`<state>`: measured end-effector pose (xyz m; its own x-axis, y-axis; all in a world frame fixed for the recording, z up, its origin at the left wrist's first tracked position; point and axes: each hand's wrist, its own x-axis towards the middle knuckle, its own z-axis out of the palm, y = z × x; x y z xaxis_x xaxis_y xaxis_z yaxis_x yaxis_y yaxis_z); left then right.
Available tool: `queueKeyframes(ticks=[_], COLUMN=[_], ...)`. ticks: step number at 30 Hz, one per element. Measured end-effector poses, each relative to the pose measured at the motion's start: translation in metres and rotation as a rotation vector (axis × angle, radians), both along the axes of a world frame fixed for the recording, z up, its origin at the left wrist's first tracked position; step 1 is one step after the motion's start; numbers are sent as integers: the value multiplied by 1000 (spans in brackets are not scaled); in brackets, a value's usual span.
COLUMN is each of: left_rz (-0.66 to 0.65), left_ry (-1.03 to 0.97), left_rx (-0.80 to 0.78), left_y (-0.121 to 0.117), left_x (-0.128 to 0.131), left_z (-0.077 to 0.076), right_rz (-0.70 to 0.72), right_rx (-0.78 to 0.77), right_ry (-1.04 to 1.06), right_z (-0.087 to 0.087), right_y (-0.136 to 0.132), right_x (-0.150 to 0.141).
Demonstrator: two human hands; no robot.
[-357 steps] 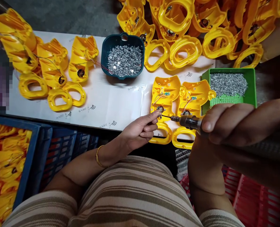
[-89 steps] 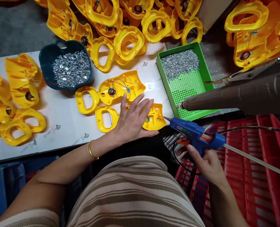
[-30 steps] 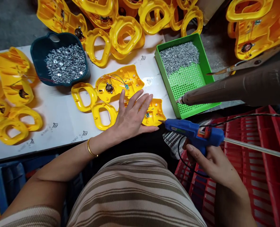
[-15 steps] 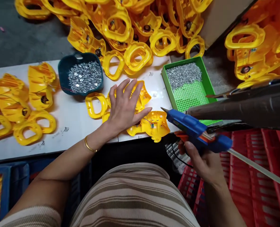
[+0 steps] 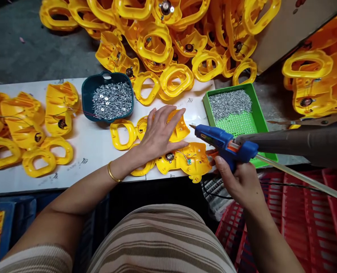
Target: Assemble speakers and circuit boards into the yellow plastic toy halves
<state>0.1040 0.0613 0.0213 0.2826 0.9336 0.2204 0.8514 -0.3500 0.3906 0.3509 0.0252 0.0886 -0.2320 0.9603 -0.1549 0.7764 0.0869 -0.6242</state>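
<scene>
My right hand (image 5: 238,178) is wrapped round a blue hot glue gun (image 5: 213,137), its nozzle pointing left over the table and a long glue stick (image 5: 301,177) sticking out of its back. With fingers spread, my left hand (image 5: 159,134) is over two yellow plastic shells and partly hides them; whether it touches them I cannot tell. The nearer shell (image 5: 199,155) lies hollow side up, showing a small round speaker (image 5: 170,156), thin wires and a little green circuit board (image 5: 189,161). The farther shell (image 5: 181,129) lies just behind it, close to the nozzle.
A dark teal bin (image 5: 84,94) and a green tray (image 5: 260,108) hold many small metal screws. More yellow shells (image 5: 23,117) lie at the left, with a big heap (image 5: 154,41) behind. A dark pipe-like bar (image 5: 299,142) juts in from the right, above red crates (image 5: 304,212).
The glue gun in my right hand has moved left, closer to the shells. My left hand stays spread over them. The view has shifted slightly, so the table appears lower and farther right.
</scene>
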Motion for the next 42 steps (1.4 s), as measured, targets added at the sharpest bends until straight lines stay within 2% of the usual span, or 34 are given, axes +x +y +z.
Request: queueKeyframes(ticks=[14,42], left_rz=[15,20], left_ry=[-5,23], left_rx=[-17,0], left_y=[-2,-4], left_x=[2,4], left_z=[0,0], right_rz=[-3,78], right_rx=[-101,44], right_ry=[51,-43], right_z=[-6,-2], right_y=[10,14], right_x=[-1,-9])
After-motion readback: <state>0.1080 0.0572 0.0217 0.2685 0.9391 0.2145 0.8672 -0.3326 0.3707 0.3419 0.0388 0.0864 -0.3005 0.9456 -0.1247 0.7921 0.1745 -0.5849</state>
